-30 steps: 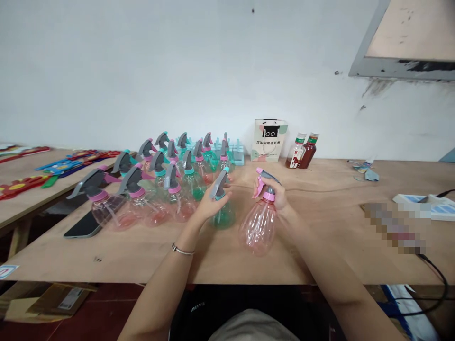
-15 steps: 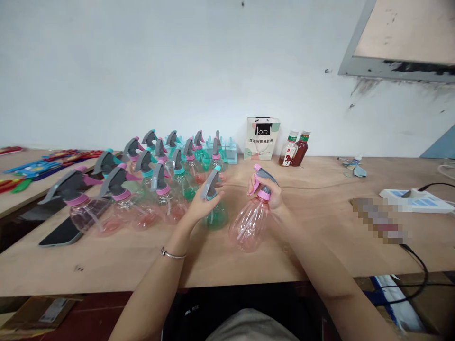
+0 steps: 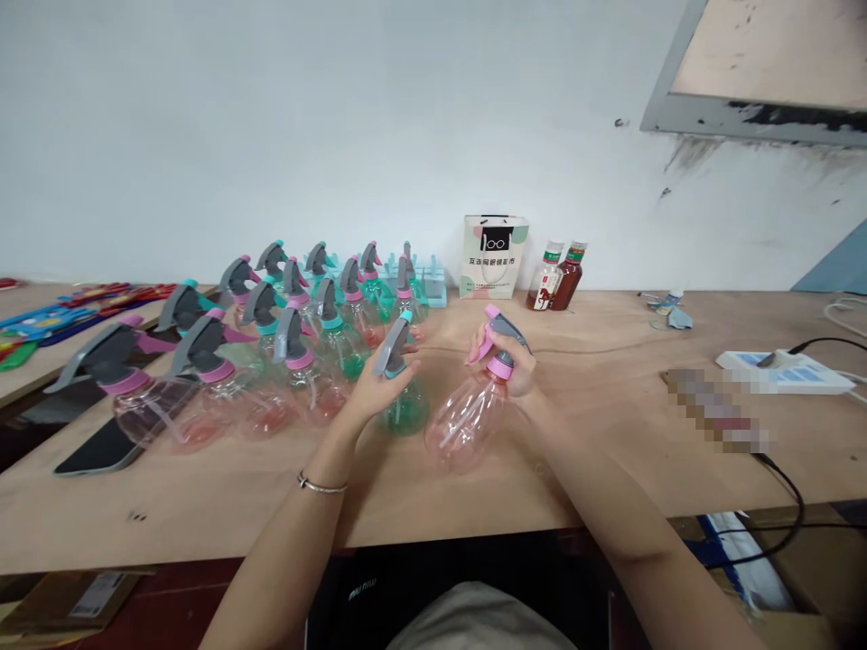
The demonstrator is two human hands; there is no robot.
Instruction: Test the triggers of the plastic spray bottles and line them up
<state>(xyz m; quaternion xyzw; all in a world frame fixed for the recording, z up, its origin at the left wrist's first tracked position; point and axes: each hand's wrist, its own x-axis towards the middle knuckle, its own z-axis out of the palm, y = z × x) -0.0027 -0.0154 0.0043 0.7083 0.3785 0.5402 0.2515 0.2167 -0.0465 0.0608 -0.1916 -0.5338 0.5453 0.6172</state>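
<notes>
My right hand (image 3: pixel 518 366) is wrapped round the neck and trigger of a clear pink spray bottle (image 3: pixel 464 424), which leans with its base toward the lower left. My left hand (image 3: pixel 380 384) is at the green spray bottle (image 3: pixel 405 408), its thumb across the neck and the other fingers largely hidden behind the grey sprayer head. Left of that hand stand several pink and green spray bottles with grey heads, among them a pink one (image 3: pixel 318 388) close by and another pink one (image 3: pixel 153 406) at the far left.
On the wooden table (image 3: pixel 433 506), a phone (image 3: pixel 101 450) lies by the left bottles. A paper bag (image 3: pixel 493 257) and two brown bottles (image 3: pixel 556 280) stand by the wall. A white power strip (image 3: pixel 786 372), a blurred-out object (image 3: pixel 718 413) and a cable lie at right.
The pink bottle's base has swung slightly to the left in my right hand, so it leans more. The whole view has shifted a little. My left hand remains at the green bottle.
</notes>
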